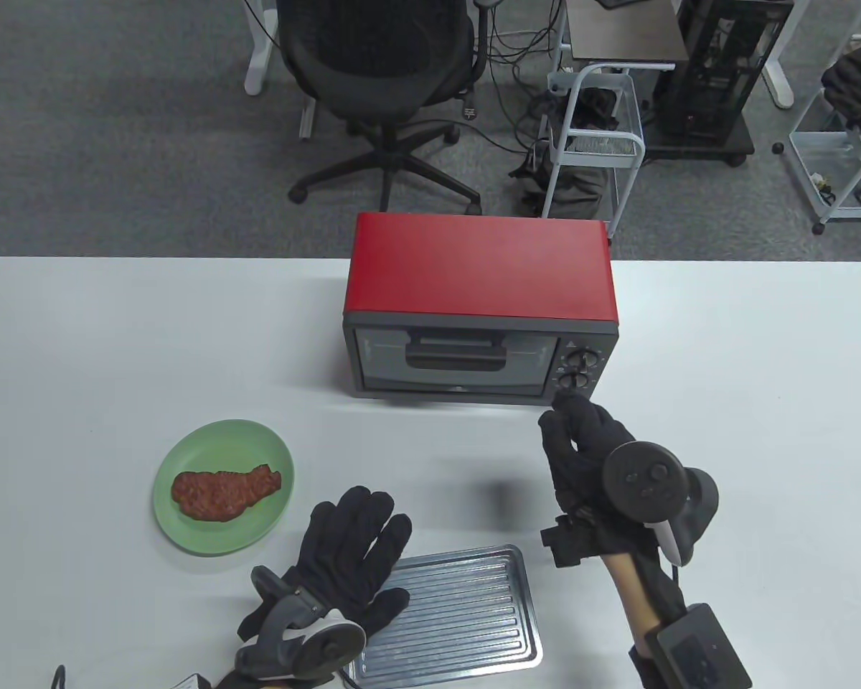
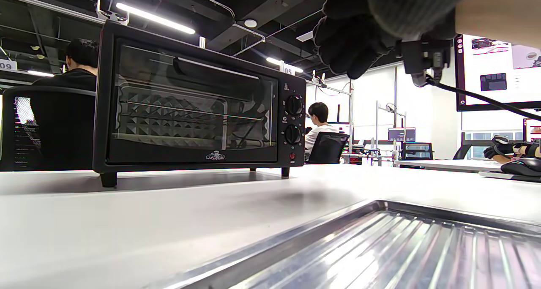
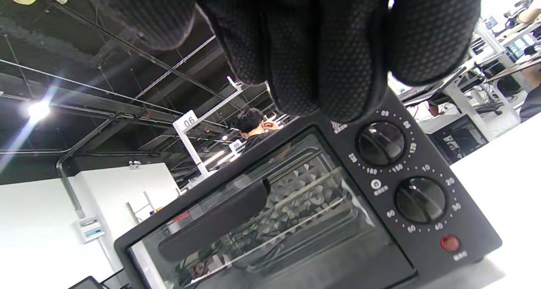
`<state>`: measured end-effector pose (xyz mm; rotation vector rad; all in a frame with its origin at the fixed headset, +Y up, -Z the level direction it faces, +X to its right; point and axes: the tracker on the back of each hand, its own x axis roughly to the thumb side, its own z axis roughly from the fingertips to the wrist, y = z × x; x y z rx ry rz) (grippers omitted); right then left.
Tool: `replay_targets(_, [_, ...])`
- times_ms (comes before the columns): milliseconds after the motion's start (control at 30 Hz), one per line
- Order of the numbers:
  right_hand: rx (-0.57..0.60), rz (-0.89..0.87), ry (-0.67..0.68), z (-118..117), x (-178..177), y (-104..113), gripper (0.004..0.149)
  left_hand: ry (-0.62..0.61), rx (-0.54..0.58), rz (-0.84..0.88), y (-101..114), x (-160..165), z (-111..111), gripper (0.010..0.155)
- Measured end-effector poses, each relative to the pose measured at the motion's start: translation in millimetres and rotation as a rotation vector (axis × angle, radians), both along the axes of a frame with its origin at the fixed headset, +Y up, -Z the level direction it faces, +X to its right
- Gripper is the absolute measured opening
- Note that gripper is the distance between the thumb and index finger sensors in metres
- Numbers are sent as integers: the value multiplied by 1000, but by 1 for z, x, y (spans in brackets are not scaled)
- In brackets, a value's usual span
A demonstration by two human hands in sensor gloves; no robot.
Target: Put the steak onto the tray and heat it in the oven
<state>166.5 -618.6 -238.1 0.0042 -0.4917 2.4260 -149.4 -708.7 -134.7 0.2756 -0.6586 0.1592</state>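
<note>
red-topped oven [image 1: 481, 308] sits mid-table, door closed, two knobs [image 3: 420, 199] on its right panel. my right hand [image 1: 588, 459] hangs just in front of those knobs, fingers [image 3: 321, 48] curled loosely together, holding nothing. my left hand [image 1: 344, 567] lies flat, fingers straight, over the left edge of the ribbed metal tray [image 1: 466, 617] at the near table edge. steak [image 1: 222, 491] is on the green plate [image 1: 186, 531], left of the tray, apart from both hands.
</note>
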Motion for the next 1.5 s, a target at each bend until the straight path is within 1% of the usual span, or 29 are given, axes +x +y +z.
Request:
replay_targets(167, [-34, -47, -21, -16, -1, -5, 58, -1, 0, -4, 0, 1, 0, 88])
replay_targets(267, [-77, -110, -46, -27, -2, -14, 58, -1, -1, -7, 0, 1, 0, 88])
replay_targets(400, [-193, -308, -70, -45, -7, -37, 62, 0, -4, -8, -1, 1, 0, 88])
replay_targets(467, [-280, -432, -81, -56, -12, -55, 67, 1, -4, -10, -1, 1, 0, 88])
replay_targets(533, [-341, -521, -90, -64, -16, -68, 71, 0, -2, -10, -1, 2, 0, 88])
replay_targets(600, [-375, -602, -103, -70, -20, -79, 74, 0, -2, -11, -1, 2, 0, 88])
replay_targets(700, [-412, -740, -120, -77, -24, -91, 74, 0, -4, -9, -1, 2, -1, 88])
replay_targets(767, [-428, -861, -129, -81, -26, -98, 71, 1, -7, -7, -1, 1, -1, 88])
replay_targets(833, [-447, -912, -117, -85, -27, -102, 68, 2, -9, -6, -1, 1, -1, 88])
replay_targets(1000, [-497, -932, -47, -93, -31, -108, 56, 16, -16, -8, -2, 1, -2, 88])
replay_targets(1067, [-490, -960, -46, -93, -32, -108, 51, 22, -18, -7, -2, 1, -3, 88])
replay_targets(1233, [-473, -978, -13, -95, -31, -106, 52, 25, -22, -9, -2, 1, -3, 87])
replay_targets(1333, [-450, -927, -45, -94, -30, -103, 51, 25, -21, -13, -2, 1, -4, 87])
replay_targets(1500, [-397, -845, -62, -86, -30, -101, 50, 33, -21, -11, -2, 1, -4, 87])
